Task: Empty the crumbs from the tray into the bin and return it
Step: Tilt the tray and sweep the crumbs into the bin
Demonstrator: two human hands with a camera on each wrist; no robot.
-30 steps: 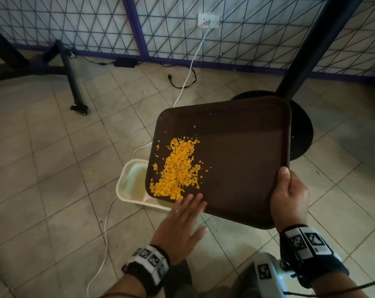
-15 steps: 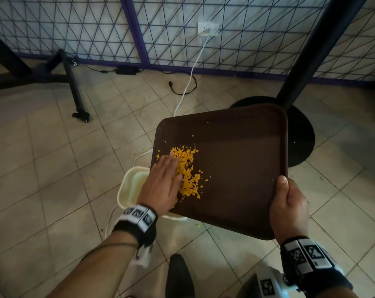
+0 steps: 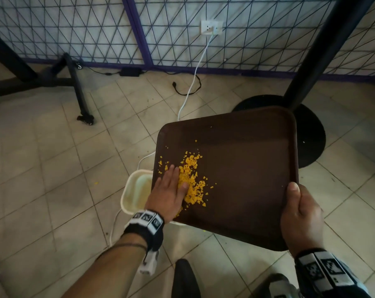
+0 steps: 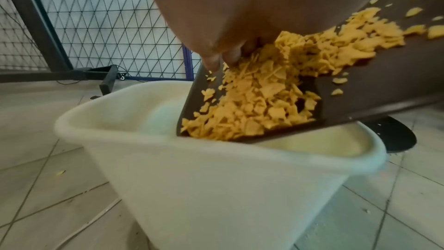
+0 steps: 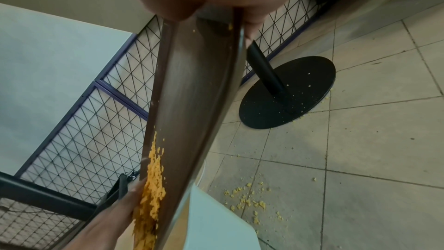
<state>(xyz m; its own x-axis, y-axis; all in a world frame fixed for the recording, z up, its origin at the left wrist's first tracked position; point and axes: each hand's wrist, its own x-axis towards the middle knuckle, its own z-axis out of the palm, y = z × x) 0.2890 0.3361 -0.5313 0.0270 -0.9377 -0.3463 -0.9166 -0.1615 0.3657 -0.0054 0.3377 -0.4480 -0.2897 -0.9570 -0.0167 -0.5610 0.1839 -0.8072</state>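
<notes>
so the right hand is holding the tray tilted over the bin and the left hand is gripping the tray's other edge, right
Not quite: the left hand isn't gripping an edge. The head view shows it lying flat on the tray, sweeping the crumbs toward the bin. The right hand does hold the tilted tray.

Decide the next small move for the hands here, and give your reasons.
Probably sweep the left hand down toward the tray's low corner, pushing the crumbs into the bin. The right hand holds the tray tilted; crumbs sit heaped at its lip over the bin.
</notes>
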